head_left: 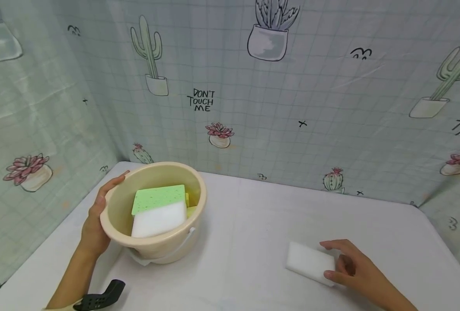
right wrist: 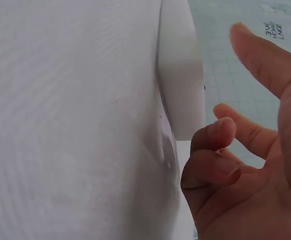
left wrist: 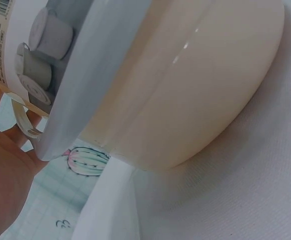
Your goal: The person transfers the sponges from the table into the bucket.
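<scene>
On the left of the table, my left hand [head_left: 97, 220] holds the cream bucket [head_left: 115, 222] by its outer side, with fingers along the rim. In the left wrist view, the same hand [left wrist: 8, 160] reaches behind the bucket's rim beside the handle mount. Inside the bucket lie a green sponge [head_left: 158, 198], a white sponge [head_left: 160, 220] and yellow pieces [head_left: 191, 211], partly hidden. Another white sponge [head_left: 309, 261] lies flat on the table at the right. Around its near right end, my right hand [head_left: 356, 270] has thumb and index finger spread apart, the other fingers bent.
A white cloth covers the table [head_left: 249, 224]. Behind it and along the sides hangs a grid-patterned curtain [head_left: 245, 103] printed with cacti. The bucket's pale handle [head_left: 167, 257] hangs down at the front. A black band [head_left: 99, 298] circles the left wrist.
</scene>
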A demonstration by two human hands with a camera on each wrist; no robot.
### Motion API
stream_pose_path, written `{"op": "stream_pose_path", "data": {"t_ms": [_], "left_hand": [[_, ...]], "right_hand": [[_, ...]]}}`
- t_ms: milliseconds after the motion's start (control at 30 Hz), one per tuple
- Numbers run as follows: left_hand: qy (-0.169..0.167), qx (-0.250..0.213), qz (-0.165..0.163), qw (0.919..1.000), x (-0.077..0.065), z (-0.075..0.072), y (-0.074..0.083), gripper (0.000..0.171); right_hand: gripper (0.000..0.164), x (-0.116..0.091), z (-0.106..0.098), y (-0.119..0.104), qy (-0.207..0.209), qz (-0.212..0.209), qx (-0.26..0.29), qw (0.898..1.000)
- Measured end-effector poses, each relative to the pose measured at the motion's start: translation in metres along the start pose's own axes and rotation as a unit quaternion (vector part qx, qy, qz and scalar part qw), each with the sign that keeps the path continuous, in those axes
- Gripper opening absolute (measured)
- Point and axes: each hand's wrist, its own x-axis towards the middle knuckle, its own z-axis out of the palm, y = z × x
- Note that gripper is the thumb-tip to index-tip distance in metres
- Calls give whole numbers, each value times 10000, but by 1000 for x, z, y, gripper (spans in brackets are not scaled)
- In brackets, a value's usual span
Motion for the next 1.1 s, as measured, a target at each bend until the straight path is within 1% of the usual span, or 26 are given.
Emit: {"op": "stream_pose_path", "data": {"t_ms": [33, 67, 267, 433, 500, 567, 667, 733, 867, 1067, 1100], "left_hand": [[-7, -5, 4, 10000, 0, 0, 1, 51], [-15, -16, 4, 10000, 0, 0, 1, 51], [-128, -51, 73, 9999, -1, -2, 0, 50], [-163, -18, 95, 9998, 1, -3, 0, 50], [-111, 36, 47, 9999, 2, -3, 0, 51], [-55, 58, -9, 10000, 2, -3, -1, 51], [7, 72, -60, 10000, 1, -3, -1, 51], [0, 44, -51, 10000, 1, -3, -1, 51], [-59, -30, 5, 10000, 1, -3, -1, 51], [-9, 27, -45, 10000, 2, -1, 1, 51], [6, 36, -56, 10000, 2, -1, 1, 51]], "right_hand": [[53, 0, 0, 2, -93, 54, 71, 9999], [56, -1, 1, 4, -181, 18, 134, 9997], [69, -4, 2, 14, -639, -312, 428, 9965], [75, -5, 0, 15, -998, 137, 715, 9923], [75, -5, -1, 14, -1095, 338, 785, 9903], [76, -5, -1, 13, -1150, 444, 846, 9888], [74, -5, -1, 14, -1163, 488, 842, 9884], [73, -5, -1, 15, -1134, 414, 806, 9894], [70, -5, -1, 18, -983, 211, 662, 9927], [65, -3, 0, 19, -753, -144, 778, 9940], [64, -3, 1, 19, -714, -151, 803, 9941]]}}
